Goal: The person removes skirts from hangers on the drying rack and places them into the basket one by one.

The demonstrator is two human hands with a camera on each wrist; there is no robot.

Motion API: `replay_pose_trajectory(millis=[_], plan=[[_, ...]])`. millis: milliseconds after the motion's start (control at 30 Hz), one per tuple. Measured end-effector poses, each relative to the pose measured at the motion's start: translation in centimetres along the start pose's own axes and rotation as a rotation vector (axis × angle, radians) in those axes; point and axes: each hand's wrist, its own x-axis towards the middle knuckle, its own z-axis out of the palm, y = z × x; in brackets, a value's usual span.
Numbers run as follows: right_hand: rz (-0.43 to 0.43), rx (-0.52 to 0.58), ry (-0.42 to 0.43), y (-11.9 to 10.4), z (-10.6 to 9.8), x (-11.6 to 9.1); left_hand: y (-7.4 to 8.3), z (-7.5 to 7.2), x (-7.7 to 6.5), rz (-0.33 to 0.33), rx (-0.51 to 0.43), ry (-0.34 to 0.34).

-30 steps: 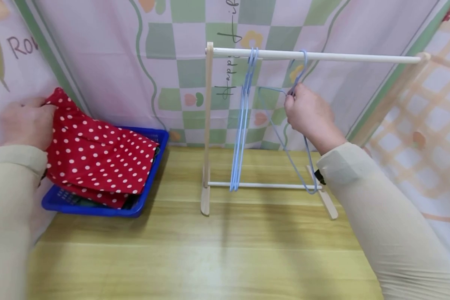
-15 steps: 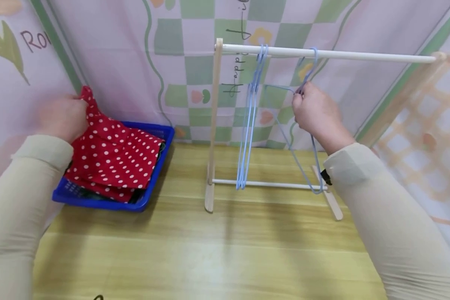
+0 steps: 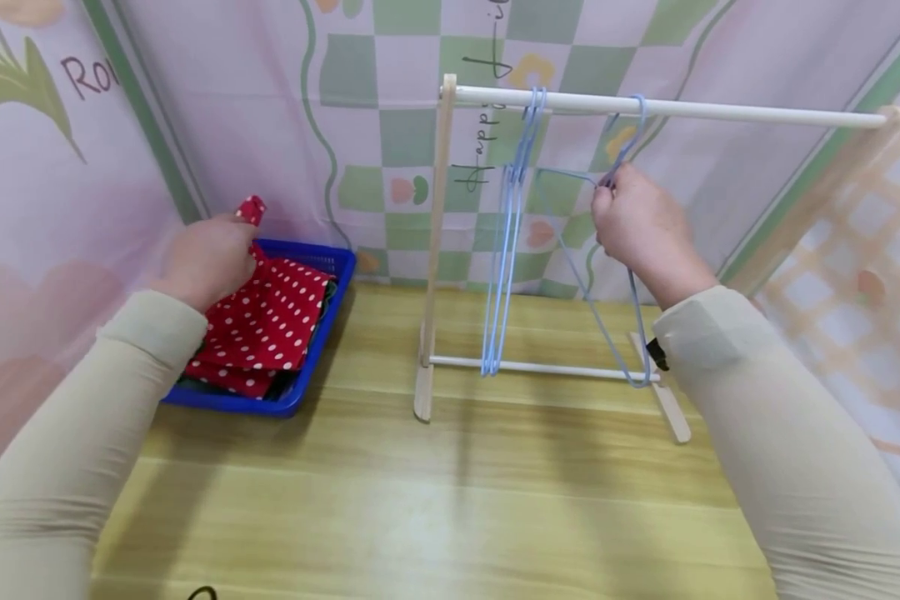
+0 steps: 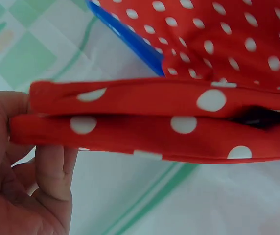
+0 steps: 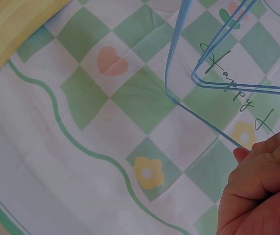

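In the head view my left hand grips the upper edge of a red garment with white polka dots. The left wrist view shows my thumb and fingers around the end of its doubled red edge. The garment's lower part lies over a blue plastic basket. On the right, my right hand pinches a blue hanger at the neck, just under its hook. That hook is over the rack's white top rail. In the right wrist view my right hand partly hides the hanger.
Several more blue hangers hang together near the rack's left wooden post. The rack stands on a wood-grain table, against a patterned curtain. Darker fabric shows beneath the garment in the basket. A thin dark loop shows at the bottom edge.
My left hand has moved right and slightly down with the garment's edge, bringing it over the basket. My right hand keeps its hold on the hanger. The head view has shifted a little left.
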Motion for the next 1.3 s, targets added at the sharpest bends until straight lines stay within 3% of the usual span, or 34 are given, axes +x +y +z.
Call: replay_pose_trajectory(millis=[167,533,833,967,1167,1300], plan=[[0.002,-0.003,0.010,0.2,-0.2,0.0,2.1,1.7,0.2,0.042,-0.051,0.023],[-0.008,-0.009,0.020,0.5,-0.2,0.1,4.0,5.4,1.0,-0.001,-0.164,-0.130],[-0.006,-0.001,0.021,0.5,-0.4,0.0,5.0,6.0,0.6,0.056,-0.210,-0.177],[-0.001,0.005,0.029,0.4,-0.4,0.0,5.4,6.4,0.7,0.060,-0.237,-0.237],[-0.005,0.002,0.027,0.1,-0.3,0.0,5.4,7.5,0.3,0.111,-0.198,-0.333],[-0.011,0.012,0.018,-0.2,0.1,0.1,5.4,7.9,-0.2,0.124,-0.190,-0.349]])
